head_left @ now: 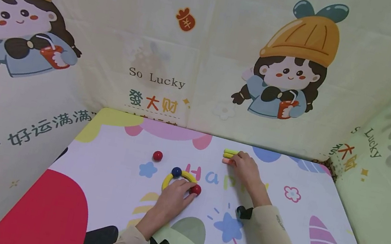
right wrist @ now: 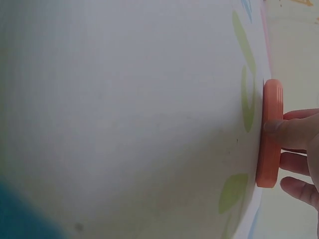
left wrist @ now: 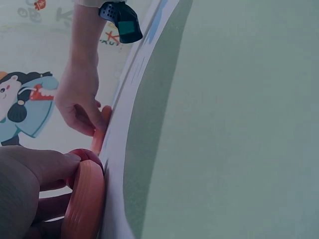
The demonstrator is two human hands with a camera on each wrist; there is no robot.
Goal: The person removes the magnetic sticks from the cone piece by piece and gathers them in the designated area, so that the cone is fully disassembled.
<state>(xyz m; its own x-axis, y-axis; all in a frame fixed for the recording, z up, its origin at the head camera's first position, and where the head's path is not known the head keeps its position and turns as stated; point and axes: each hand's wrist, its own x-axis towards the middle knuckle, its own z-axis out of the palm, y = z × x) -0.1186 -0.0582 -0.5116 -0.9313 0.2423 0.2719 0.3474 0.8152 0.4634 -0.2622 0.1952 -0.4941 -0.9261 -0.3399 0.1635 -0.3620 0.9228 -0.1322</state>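
Two grips, printed table (head_left: pixel 115 160)

Left hand (head_left: pixel 171 199) and right hand (head_left: pixel 247 171) pinch narrowly. A yellow arc (head_left: pixel 165 181) lies by the left; the right has an orange rod (right wrist: pixel 270 159) beside yellow rods (head_left: pixel 228 155), the left a red ball (head_left: pixel 197 190) by the arc.

The white flat tabletop (head_left: pixel 109 194) has a big red rounded print (head_left: pixel 45 209) at L & a blue star print (head_left: pixel 230 228) w/ pink stick. Behind it hangs a cream fabric backdrop (head_left: pixel 233 12) w/ two cartoon girls (head_left: pixel 284 72) in orange hats; btw. them, a red money-bag print (head_left: pixel 186 20) & dark "So Lucky" lettering (head_left: pixel 157 77).
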